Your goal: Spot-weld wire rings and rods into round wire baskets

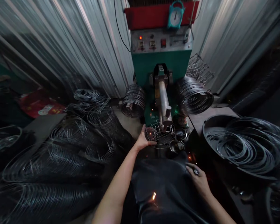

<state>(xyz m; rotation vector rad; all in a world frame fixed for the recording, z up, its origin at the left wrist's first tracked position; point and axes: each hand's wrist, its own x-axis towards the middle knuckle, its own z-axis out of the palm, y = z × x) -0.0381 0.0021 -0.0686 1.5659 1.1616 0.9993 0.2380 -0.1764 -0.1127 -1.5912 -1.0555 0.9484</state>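
Note:
A round wire basket [164,137] sits under the tip of the spot welder's metal arm [163,99]. My left hand [143,140] grips its left rim, thumb toward me and fingers along the far side. Two small metal rings or cups [176,145] are by the basket's right side. Lower right, over the edge of a black apron [163,177], my right hand [198,177] is closed around something small and shiny, too dark to name. Sparks fly around the basket, and a bright one shows before the apron.
The green welder [140,68] carries a teal dial clock [176,17]. Wire coils [133,101] hang at both sides. Stacked wire rings [58,193] fill the left; a black tub [207,124] of wire hoops stands right. Corrugated metal walls [95,37] close the back.

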